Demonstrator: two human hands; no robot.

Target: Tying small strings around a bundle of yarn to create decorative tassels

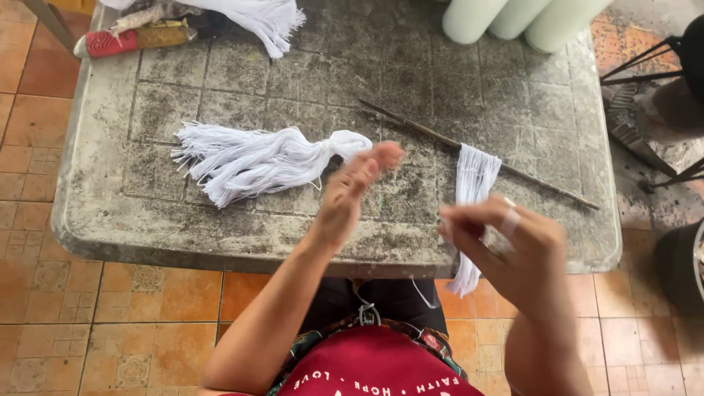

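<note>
My left hand [350, 192] hovers over the grey table's front edge with fingers straight and apart, holding nothing, just right of a knotted bundle of white threads [257, 161]. My right hand [506, 246] is closed on white threads [473, 183] that hang from a thin dark stick [433, 136] and drape over the table edge. A white band sits on one right finger. A thin thread dangles below the table.
The worn grey table [220, 235] stands on orange floor tiles. Another white thread bundle [260, 18] and a red and yellow wrapped object [132, 38] lie at the back left. Pale green cylinders [513, 18] stand at the back right. Dark metal frames [645, 66] are at right.
</note>
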